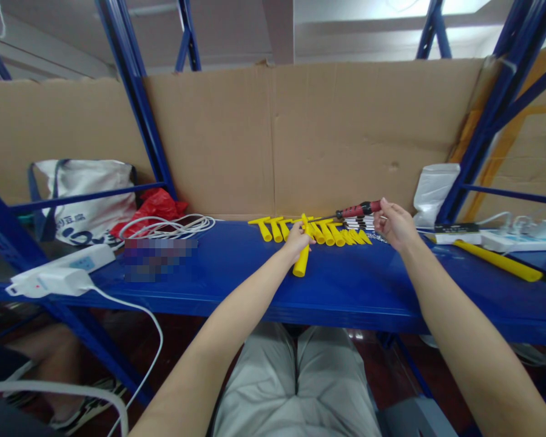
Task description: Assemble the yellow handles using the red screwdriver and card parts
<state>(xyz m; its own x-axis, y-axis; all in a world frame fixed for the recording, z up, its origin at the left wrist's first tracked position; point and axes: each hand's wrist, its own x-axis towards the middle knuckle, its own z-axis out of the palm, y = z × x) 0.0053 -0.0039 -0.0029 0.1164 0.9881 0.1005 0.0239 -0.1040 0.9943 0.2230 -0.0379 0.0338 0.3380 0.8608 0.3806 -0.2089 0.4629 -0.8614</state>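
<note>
My left hand (pixel 295 238) is closed around a yellow plastic piece (pixel 301 262) with a round, hollow-looking handle pointing down toward me. My right hand (pixel 395 223) grips the end of a screwdriver (pixel 357 210) with a dark red and black handle. The screwdriver's thin shaft runs left, and its tip meets the upper part of the yellow piece; whether it sits in a screw is too small to tell. Behind my left hand, several similar yellow T-shaped pieces (pixel 266 230) lie in a row on the blue shelf (pixel 236 273). Smaller pointed yellow pieces (pixel 355 237) lie at the right of that row.
A cardboard wall (pixel 346 133) stands behind the shelf. On the left are a power strip (pixel 68 270), coiled white cable (pixel 182 226), a red bag (pixel 157 206) and a cloth bag (pixel 91 194). A yellow tube (pixel 500 261) and another power strip (pixel 519 241) lie right.
</note>
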